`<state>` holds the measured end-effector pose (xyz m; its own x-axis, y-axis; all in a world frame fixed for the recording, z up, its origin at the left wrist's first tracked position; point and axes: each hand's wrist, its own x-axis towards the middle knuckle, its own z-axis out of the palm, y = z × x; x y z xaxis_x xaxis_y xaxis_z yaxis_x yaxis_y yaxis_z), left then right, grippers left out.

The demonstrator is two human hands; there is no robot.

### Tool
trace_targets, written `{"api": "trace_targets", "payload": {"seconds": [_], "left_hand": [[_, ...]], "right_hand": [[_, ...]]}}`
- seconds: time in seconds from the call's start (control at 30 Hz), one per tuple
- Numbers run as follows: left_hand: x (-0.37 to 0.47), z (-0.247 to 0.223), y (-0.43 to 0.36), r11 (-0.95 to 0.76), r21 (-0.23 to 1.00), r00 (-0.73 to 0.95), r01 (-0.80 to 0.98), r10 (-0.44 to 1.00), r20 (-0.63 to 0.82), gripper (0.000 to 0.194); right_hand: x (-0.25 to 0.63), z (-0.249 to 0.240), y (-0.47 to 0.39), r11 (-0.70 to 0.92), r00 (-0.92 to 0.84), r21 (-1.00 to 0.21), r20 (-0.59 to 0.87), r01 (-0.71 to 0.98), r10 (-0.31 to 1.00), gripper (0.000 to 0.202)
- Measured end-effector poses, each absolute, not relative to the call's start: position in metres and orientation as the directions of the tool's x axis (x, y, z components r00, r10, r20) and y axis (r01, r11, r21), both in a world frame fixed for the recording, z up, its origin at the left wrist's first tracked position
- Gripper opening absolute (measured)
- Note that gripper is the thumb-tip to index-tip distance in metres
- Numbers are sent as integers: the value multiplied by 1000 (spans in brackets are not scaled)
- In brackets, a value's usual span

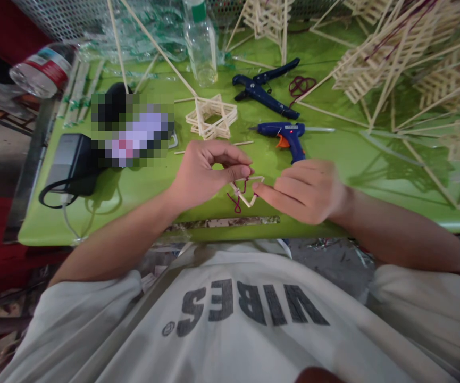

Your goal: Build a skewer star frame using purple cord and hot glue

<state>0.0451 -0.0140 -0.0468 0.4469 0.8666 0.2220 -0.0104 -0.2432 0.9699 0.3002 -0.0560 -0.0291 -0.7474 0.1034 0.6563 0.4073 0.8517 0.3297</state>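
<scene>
A small triangle of pale wooden sticks (249,204) is between my hands, near the table's front edge. Dark red string (236,205) is tied to it, with loose ends hanging at its left. Thumb and forefinger of my left hand (206,173) pinch together at its top side, where the string comes out below the fingertips. My right hand (307,191) has its fingers curled, the forefinger against the triangle's right side; its thumb is hidden. Beyond the hands lie a star-shaped stick frame (230,114) and a blue glue gun (287,130) with a glue stick in it.
Dark blue cutters (261,85) and a coil of string (302,85) lie further back. A plastic bottle (201,48) stands behind. Stick lanterns (373,69) crowd the right. A power bank (72,162) with a cable and a blurred phone (140,133) sit left. A flat strip (230,222) lies in front.
</scene>
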Motion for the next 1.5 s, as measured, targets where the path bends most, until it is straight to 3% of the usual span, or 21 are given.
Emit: {"api": "trace_targets", "payload": {"seconds": [0.27,0.43,0.67,0.83,0.97,1.07,1.33,1.43,1.5], "left_hand": [[44,-57,-5,-152,986,545,-62,823,161,46],[42,-51,-4,-80,992,533,-98,837,120,29],[41,-45,-4,-47,999,678,2,734,33,18],[43,-49,-5,-68,997,693,21,720,34,25],[45,-51,-5,-36,997,600,-69,797,70,32],[44,-51,-3,-81,994,564,-73,819,107,29],[42,-46,-7,-143,988,662,61,746,67,20],[44,-51,-6,-110,994,642,19,763,72,31],[44,-54,-5,-142,989,575,-48,806,144,44]], "right_hand": [[299,-21,-59,837,-786,419,618,352,21,9],[300,-23,-60,818,-791,442,611,368,25,6],[300,-22,-60,820,-777,442,630,363,4,6],[300,-21,-60,820,-794,448,608,356,13,6],[300,-22,-60,821,-774,431,632,374,21,5],[299,-22,-60,829,-774,420,633,368,23,6],[300,-22,-60,824,-786,433,618,365,23,7],[301,-29,-59,846,-770,381,636,372,52,8],[301,-36,-58,869,-730,272,669,414,138,4]]}}
